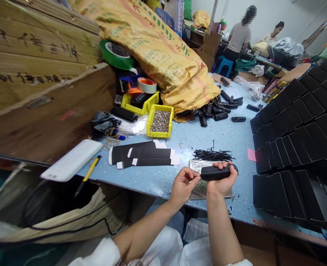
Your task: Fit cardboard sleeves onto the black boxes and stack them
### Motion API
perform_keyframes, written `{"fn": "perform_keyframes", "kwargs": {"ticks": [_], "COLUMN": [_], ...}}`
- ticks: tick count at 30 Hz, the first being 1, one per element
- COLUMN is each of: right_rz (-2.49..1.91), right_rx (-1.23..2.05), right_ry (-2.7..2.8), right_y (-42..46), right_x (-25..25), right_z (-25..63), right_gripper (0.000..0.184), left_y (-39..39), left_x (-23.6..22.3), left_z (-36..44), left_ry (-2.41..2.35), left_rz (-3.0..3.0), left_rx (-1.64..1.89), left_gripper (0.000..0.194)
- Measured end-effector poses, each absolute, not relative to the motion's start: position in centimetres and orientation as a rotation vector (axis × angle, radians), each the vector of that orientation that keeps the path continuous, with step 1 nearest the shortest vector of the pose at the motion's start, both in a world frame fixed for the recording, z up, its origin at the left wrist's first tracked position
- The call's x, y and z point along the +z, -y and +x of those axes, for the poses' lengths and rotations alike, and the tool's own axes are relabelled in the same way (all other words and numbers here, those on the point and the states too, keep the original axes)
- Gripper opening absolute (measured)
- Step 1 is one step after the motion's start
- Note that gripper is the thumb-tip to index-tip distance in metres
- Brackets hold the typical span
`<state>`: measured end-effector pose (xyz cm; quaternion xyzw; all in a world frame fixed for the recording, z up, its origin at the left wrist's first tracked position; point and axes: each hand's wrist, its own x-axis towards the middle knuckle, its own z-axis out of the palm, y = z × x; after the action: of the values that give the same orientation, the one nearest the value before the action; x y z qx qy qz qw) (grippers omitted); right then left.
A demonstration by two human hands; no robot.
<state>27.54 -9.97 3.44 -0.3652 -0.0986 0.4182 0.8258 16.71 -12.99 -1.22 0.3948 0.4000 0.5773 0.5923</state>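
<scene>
My right hand [221, 183] is closed around a small black ribbed case [218, 172], held level above the near edge of the blue table [221, 136]. My left hand [183, 183] pinches its fingers together at the left end of that case. What the pinch holds, if anything, is too small to make out. Just beyond the hands lie a pile of thin black pins [212, 154] and a shiny foil sheet [199, 184] under my hands.
Flat black box blanks [143, 156] lie to the left. Stacked black boxes [299, 140] fill the right. A yellow tray of small metal parts [160, 121], loose black cases [217, 107], tape rolls [116, 53], a yellow sack [163, 51] and cardboard [36, 55] stand behind. Two people work at the far back.
</scene>
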Motion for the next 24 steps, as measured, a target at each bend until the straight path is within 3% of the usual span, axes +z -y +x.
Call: {"fn": "perform_keyframes", "kwargs": {"ticks": [3, 8, 10, 12, 15, 17, 20, 24], "right_rz": [-0.788, -1.006, -1.157, -1.327, -1.561, -1.568, -1.353, -1.149], "right_rx": [0.778, 0.743, 0.813, 0.771, 0.494, 0.294, 0.335, 0.277], "right_ry": [0.473, 1.265, 1.177, 0.998, 1.098, 1.274, 1.556, 1.849], "right_y": [11.1, 11.8, 11.3, 10.8, 10.8, 11.4, 12.3, 12.7], "right_x": [2.6, -0.6, -1.8, -2.8, -3.1, -2.2, 0.4, 2.9], "right_z": [28.4, 31.7, 33.5, 35.3, 36.9, 36.4, 32.8, 27.3], "right_gripper": [0.009, 0.015, 0.015, 0.028, 0.052, 0.052, 0.039, 0.045], "left_y": [11.8, 6.0, 3.9, 2.6, 2.5, 3.6, 6.6, 10.7], "left_x": [-1.7, -1.8, -1.9, -1.6, 0.2, 2.0, 4.1, 3.6], "left_z": [13.6, 3.5, 0.3, -1.3, -1.3, -0.2, 2.8, 6.8], "left_ry": [-1.069, -1.602, -1.718, -1.746, -1.718, -1.556, -1.081, -0.846], "left_rz": [1.306, 2.049, 2.15, 2.217, 2.213, 2.056, 1.631, 1.198], "left_rx": [1.177, 0.672, 0.366, 0.212, 0.276, 0.348, 0.413, 0.553], "left_gripper": [0.017, 0.047, 0.054, 0.053, 0.031, 0.018, 0.025, 0.025]}}
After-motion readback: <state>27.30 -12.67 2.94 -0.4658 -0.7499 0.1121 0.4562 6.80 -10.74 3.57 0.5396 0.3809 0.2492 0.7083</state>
